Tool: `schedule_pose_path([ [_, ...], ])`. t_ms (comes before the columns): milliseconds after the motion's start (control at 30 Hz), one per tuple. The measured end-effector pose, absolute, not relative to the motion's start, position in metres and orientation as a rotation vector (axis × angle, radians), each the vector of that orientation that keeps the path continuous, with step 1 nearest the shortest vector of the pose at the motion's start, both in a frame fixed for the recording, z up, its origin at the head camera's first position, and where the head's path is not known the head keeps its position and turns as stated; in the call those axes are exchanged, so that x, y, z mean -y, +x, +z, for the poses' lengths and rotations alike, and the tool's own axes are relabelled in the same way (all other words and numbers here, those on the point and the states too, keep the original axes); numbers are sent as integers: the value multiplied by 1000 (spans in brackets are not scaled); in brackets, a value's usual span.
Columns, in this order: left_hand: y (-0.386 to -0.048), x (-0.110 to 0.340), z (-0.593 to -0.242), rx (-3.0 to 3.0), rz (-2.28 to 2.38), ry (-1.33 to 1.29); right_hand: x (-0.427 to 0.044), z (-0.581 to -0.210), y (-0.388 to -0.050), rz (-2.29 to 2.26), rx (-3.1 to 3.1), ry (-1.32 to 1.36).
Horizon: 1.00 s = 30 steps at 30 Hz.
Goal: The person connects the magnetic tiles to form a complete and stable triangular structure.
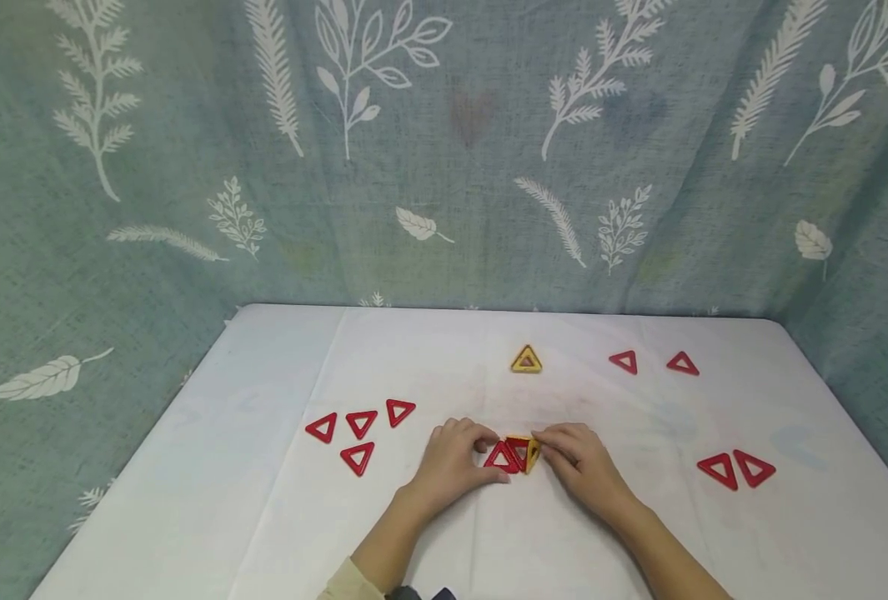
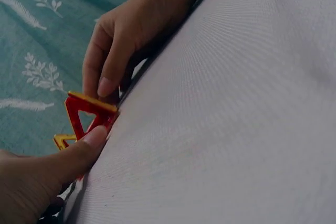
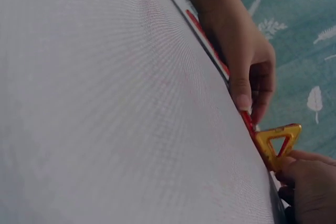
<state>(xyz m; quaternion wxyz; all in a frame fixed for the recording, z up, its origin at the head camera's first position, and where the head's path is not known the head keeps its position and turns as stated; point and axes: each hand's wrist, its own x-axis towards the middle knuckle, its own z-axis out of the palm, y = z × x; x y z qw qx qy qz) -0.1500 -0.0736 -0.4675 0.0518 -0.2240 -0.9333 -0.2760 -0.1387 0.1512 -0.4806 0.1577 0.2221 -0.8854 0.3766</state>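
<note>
While pinching a red triangle (image 1: 504, 469) with the left hand (image 1: 447, 458) at the frame's lower centre, also pinches with the right hand (image 1: 580, 467) a yellow triangle (image 1: 532, 457), tilted up just right of that red one, with a second red triangle (image 1: 519, 452) in between.

Between the left hand (image 1: 451, 454) and the right hand (image 1: 582, 468), direct passage is obstructed by a joined cluster of red and yellow plastic triangular frames (image 1: 513, 458), held from both sides. Nearer the body, white cloth (image 1: 504, 542) between the forearms offers access up to that cluster. Ahead of the hands, a yellow triangular frame (image 1: 526, 368) stands in the way, passable either side. Left of the left hand, four flat red triangular frames (image 1: 360, 433) obstruct low travel. Right of the right hand, a broad lane reaches two closely set red triangular frames (image 1: 732, 472).
</note>
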Motion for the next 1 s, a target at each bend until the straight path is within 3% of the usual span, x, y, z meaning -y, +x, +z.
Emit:
schedule_pose_path([
  [433, -149, 76, -470, 2815, -812, -411, -153, -489, -140, 1129, 2442, 626],
  [1000, -152, 76, -467, 2724, -1519, -341, -152, -486, -140, 1116, 2430, 614],
])
